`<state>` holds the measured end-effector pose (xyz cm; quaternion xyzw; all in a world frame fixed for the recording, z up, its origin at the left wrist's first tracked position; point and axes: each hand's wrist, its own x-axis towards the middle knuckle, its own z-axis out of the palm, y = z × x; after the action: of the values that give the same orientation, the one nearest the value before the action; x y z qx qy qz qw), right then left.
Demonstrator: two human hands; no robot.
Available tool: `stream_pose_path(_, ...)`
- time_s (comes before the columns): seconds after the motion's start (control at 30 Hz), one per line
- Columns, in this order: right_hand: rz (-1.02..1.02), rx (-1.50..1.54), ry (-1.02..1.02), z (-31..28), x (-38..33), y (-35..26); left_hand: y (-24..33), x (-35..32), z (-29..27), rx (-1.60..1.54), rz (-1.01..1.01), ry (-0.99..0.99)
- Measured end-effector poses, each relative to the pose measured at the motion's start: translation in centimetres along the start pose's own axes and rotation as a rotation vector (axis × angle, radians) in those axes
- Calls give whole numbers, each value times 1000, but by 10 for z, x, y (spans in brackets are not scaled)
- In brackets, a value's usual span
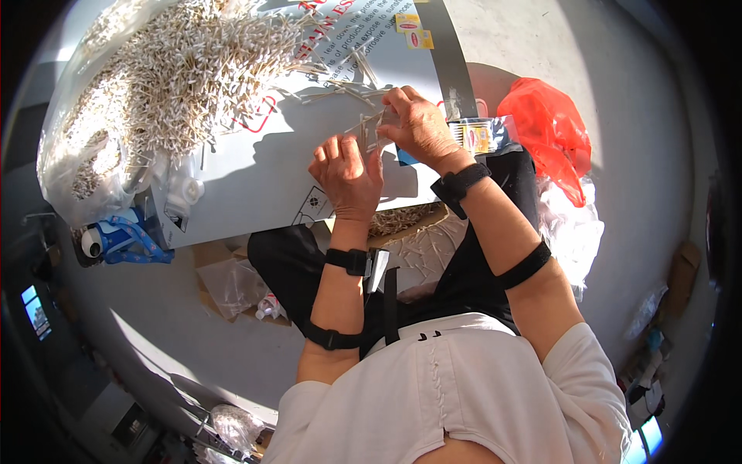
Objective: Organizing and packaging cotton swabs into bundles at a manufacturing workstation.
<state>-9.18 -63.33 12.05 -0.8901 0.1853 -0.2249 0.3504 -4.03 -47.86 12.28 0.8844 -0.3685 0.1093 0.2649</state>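
Over the near part of a grey printed board, both my hands are close together. My right hand pinches what looks like a small clear plastic bag between thumb and fingers. My left hand is just left of it, fingers curled and thumb pointing up toward the plastic; what it grips, if anything, is hidden. A few loose cotton swabs show at the gap between the hands. A large heap of cotton swabs covers the board's left side, partly inside a big clear bag.
Right of my right wrist lies a filled swab pack with a yellow label. Beyond it are a red plastic bag and white plastic. Yellow stickers lie at the far edge. Below the board is a carton of swabs.
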Motion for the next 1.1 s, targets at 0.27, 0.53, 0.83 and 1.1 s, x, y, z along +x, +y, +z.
stream_pose_path(0.27, 8, -203, -55, -3, 10, 3, -13, 3, 4, -4, -65, -28)
stream_pose_path(0.53, 57, -190, -107, 1, 15, 2, 4, -2, 8, 64, -34, -95)
stream_pose_path(0.83, -175, -97, -319, 0, 21, 5, -24, 18, 4, -58, 367, -141)
stream_pose_path(1.1, 131, 92, -100, -23, -15, -1, -9, 1, -2, 105, 237, -405)
